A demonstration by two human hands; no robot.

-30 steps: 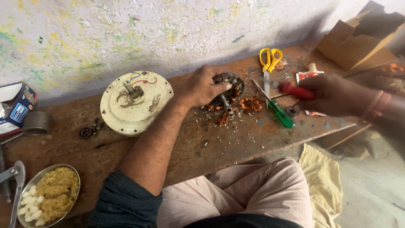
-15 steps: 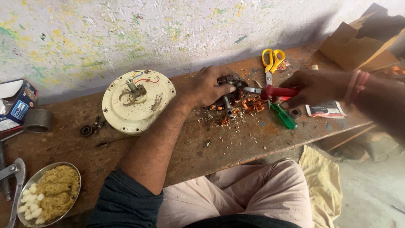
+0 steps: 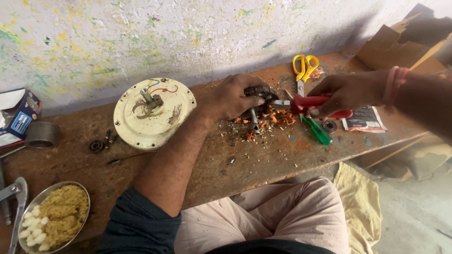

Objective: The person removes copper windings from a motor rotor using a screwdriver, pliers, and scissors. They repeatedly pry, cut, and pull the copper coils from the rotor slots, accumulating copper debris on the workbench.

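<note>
My left hand (image 3: pixel 234 98) presses down on a dark round motor core (image 3: pixel 262 93) with a metal shaft, on a worn wooden bench (image 3: pixel 263 155). My right hand (image 3: pixel 346 91) grips red-handled pliers (image 3: pixel 310 102), whose jaws point left at the core. Orange wire scraps (image 3: pixel 281 117) lie scattered beside the core. A green-handled screwdriver (image 3: pixel 318 130) lies on the bench just under my right hand.
A cream round motor cover (image 3: pixel 151 113) with wires lies to the left. Yellow scissors (image 3: pixel 303 67), a small bearing (image 3: pixel 329 126), a printed packet (image 3: pixel 365 118), a metal ring (image 3: pixel 42 134), a steel food bowl (image 3: pixel 54 216) and a cardboard box (image 3: pixel 400 44) surround the spot.
My right hand has brought the red-handled pliers leftward, from the bench's right side up to the motor core. My left hand has stayed on the core.
</note>
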